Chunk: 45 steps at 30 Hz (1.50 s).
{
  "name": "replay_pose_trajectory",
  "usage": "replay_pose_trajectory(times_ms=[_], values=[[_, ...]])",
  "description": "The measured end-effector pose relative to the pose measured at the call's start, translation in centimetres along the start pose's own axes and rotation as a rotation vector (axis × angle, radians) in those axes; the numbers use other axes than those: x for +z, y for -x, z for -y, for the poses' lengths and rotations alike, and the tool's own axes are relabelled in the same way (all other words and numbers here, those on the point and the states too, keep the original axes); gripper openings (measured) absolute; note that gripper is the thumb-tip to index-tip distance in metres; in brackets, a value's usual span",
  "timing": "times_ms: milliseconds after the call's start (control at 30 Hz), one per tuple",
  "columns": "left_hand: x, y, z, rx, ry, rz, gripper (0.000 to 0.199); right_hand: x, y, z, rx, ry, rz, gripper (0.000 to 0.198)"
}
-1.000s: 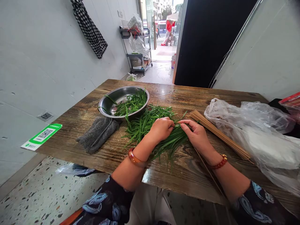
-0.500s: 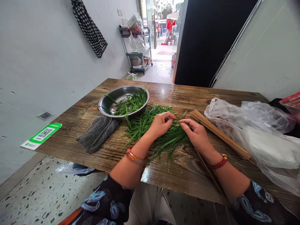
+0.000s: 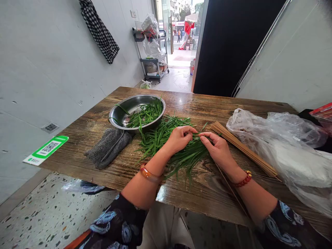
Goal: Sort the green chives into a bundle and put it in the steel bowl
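Observation:
My left hand (image 3: pixel 180 139) is closed in a pinch over a pile of long green chive leaves (image 3: pixel 155 140), holding a leaf at its fingertips. Close beside it on the right, my right hand (image 3: pixel 217 148) pinches a thin wooden skewer (image 3: pixel 229 187) near one end. The rest of that skewer slants down under the right wrist toward the table's front edge. The tips of both hands almost meet, and where leaf and skewer touch is too small to make out. Loose leaf ends hang below the hands onto the wood.
Behind the pile stands a steel bowl (image 3: pixel 118 110) with cut leaves. A dark grey mesh cloth (image 3: pixel 108 148) lies left of it. On the right are a bundle of skewers (image 3: pixel 243 149) and clear plastic bags (image 3: pixel 293 152). A green code card (image 3: pixel 46 150) sits at the table's left edge.
My left hand has shifted slightly right, its fingertips closer to the right hand's. The right hand keeps its place on the skewer.

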State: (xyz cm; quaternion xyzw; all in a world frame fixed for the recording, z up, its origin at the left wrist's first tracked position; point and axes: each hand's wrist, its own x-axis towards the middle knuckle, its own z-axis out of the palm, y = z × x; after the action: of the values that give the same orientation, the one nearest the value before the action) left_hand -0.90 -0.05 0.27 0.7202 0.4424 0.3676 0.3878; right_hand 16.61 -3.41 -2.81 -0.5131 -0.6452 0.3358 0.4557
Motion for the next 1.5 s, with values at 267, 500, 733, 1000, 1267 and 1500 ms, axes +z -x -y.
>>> replay_pose_trajectory(times_ms=[267, 500, 733, 1000, 1267, 1500], values=[[0.02, -0.05, -0.1, -0.004, 0.021, -0.009, 0.024, 0.04, -0.04, 0.21, -0.006, -0.002, -0.002, 0.032], [0.06, 0.03, -0.1, -0.002, 0.034, 0.008, 0.023, 0.02, -0.07, 0.04, -0.011, 0.009, -0.011, 0.032], [0.04, 0.03, -0.09, 0.01, 0.039, 0.018, 0.022, 0.06, -0.16, -0.24, 0.0, -0.001, -0.006, 0.031], [-0.01, -0.02, -0.02, 0.007, 0.054, 0.021, 0.019, 0.09, -0.01, -0.51, 0.026, -0.114, -0.015, 0.05], [0.08, 0.02, 0.18, 0.025, 0.058, 0.027, 0.018, 0.08, -0.01, -0.02, -0.004, -0.101, -0.039, 0.04], [0.02, 0.08, 0.03, 0.046, 0.038, 0.047, 0.017, 0.16, 0.04, -0.1, 0.003, -0.114, -0.021, 0.036]])
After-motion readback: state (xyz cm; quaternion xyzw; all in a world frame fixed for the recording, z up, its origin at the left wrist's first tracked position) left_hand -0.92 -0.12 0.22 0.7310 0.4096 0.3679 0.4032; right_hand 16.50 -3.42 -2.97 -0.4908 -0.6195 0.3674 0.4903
